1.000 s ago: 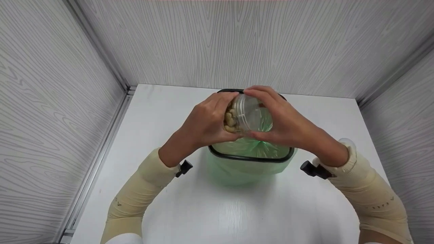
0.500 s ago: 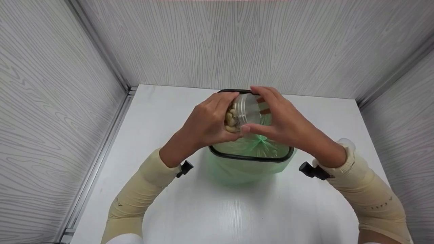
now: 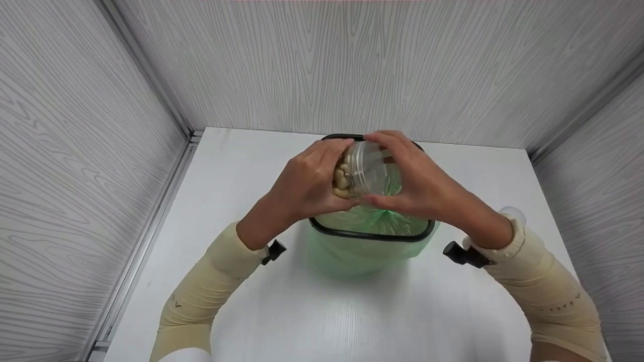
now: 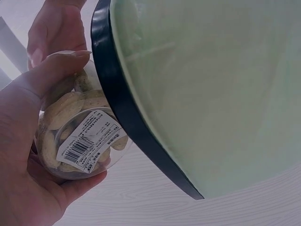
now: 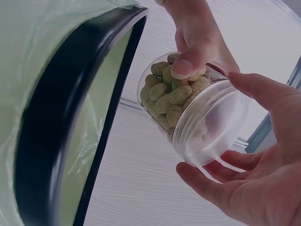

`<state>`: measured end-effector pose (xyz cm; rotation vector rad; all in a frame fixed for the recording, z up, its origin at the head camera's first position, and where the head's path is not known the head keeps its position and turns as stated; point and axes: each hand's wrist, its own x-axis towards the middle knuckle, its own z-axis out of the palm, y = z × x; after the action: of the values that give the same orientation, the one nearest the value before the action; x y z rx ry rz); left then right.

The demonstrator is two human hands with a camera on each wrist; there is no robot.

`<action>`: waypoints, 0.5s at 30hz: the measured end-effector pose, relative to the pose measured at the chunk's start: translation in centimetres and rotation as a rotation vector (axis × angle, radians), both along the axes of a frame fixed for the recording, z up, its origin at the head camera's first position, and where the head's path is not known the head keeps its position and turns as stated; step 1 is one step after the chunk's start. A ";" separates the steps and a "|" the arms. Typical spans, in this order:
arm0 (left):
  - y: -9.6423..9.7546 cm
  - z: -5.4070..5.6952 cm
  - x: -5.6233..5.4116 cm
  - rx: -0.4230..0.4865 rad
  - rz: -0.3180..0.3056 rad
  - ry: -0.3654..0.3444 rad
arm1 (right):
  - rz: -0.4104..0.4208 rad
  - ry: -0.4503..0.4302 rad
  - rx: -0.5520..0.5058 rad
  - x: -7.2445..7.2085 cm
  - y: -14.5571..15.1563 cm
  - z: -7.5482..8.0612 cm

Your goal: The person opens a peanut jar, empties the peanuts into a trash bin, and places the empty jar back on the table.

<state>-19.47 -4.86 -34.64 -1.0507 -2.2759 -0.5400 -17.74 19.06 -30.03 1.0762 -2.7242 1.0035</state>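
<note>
Above a green-lined bin [image 3: 372,236], a person's left hand [image 3: 313,180] is gripping a tilted jar [image 3: 343,177] of peanuts [image 5: 169,101] while the right hand [image 3: 425,183], fingers curved wide, is holding its clear lid [image 5: 214,126], apparently not yet off.

Below the fingers [image 3: 393,141] I can see a black-rimmed rounded bin [image 3: 372,236] dressed in a translucent pale-green plastic bag [image 3: 362,256], standing on a smooth white tabletop [image 3: 352,311]. Beyond the fingers rises a grey wood-grain back panel [image 3: 322,65]; well to their left runs a silver metal rail [image 3: 130,271].
</note>
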 end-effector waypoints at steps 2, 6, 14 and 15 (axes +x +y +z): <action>0.0 -0.1 0.0 -0.004 0.001 0.000 | 0.024 0.010 -0.002 0.0 0.0 -0.1; 0.0 -0.3 0.1 -0.001 0.005 -0.005 | 0.034 0.003 0.010 0.0 0.0 -0.4; 0.2 0.0 -0.1 0.015 0.005 -0.012 | -0.062 -0.060 -0.005 0.1 0.1 -0.1; 0.2 0.0 -0.1 0.014 0.007 -0.012 | -0.067 -0.065 -0.009 0.1 0.1 0.0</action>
<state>-19.54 -4.64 -34.62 -1.0346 -2.2817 -0.5601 -17.63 19.12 -30.06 0.9609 -2.7828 1.0578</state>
